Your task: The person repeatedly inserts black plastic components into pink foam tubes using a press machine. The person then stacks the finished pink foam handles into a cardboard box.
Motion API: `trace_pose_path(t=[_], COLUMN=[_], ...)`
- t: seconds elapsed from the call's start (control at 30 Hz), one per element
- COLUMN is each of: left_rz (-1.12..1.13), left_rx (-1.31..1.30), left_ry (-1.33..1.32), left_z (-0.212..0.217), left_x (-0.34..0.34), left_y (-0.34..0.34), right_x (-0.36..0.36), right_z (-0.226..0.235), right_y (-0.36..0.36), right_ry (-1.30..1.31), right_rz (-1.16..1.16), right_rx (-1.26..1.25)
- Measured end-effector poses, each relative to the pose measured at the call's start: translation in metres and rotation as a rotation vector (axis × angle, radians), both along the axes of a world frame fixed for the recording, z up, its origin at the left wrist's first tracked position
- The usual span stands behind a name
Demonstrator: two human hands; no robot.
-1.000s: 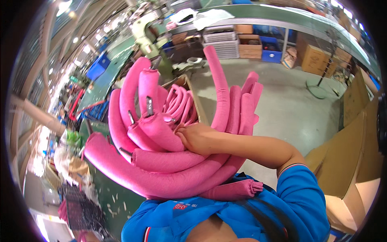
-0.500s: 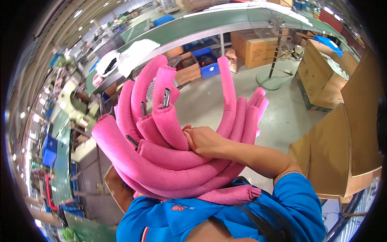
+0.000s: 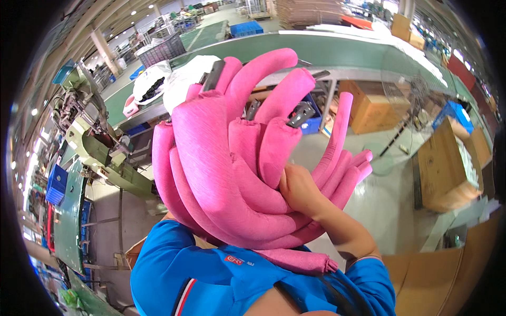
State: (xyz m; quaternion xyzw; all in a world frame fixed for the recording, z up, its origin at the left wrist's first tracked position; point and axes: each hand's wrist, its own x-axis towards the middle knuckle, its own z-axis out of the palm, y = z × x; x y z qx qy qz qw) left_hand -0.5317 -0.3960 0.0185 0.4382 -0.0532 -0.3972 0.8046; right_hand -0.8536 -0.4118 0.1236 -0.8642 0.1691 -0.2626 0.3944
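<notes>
A big bundle of curved pink padded tubes (image 3: 208,158) fills my arms and rests against my chest. Flat dark metal ends (image 3: 301,115) stick out of several of them. My right hand (image 3: 298,187) is closed on the bundle from the right side, its fingers partly hidden behind a short upright tube (image 3: 276,152). Beneath the load, close to my blue shirt, lies one more pink tube (image 3: 298,260) with a gathered end. My left arm (image 3: 166,242) passes under the bundle on the left, and my left hand is hidden behind the tubes.
Ahead runs a long green-topped bench (image 3: 337,50) with white bags (image 3: 187,76) on it. A green machine (image 3: 103,158) stands at the left. On the right are a pedestal fan (image 3: 403,129), an open cardboard box (image 3: 448,168) and large cardboard sheets (image 3: 427,274).
The bundle has risen and tilted in my arms, its left ends now standing higher. My view has swung left, bringing more of the green machine in. My right hand keeps its grip.
</notes>
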Motion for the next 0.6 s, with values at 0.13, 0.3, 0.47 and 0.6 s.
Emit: trace_pose_path(t=[0.13, 0.3, 0.47, 0.6], left_rz=[0.062, 0.040, -0.063, -0.167], left_rx=[0.085, 0.127, 0.110, 0.085], left_ry=[0.111, 0.171, 0.123, 0.086], left_z=[-0.058, -0.114, -0.095, -0.069], left_x=[0.081, 0.197, 0.299, 0.349], left_y=[-0.028, -0.112, -0.246, -0.347], right_x=[0.075, 0.171, 0.260, 0.303], right_z=[0.013, -0.010, 0.004, 0.017], right_y=[-0.058, -0.129, -0.180, -0.208], right_ry=[-0.035, 0.138, -0.157, -0.231], right_rz=[-0.042, -0.199, -0.289, -0.485], right_rx=[-0.048, -0.115, -0.177, -0.241])
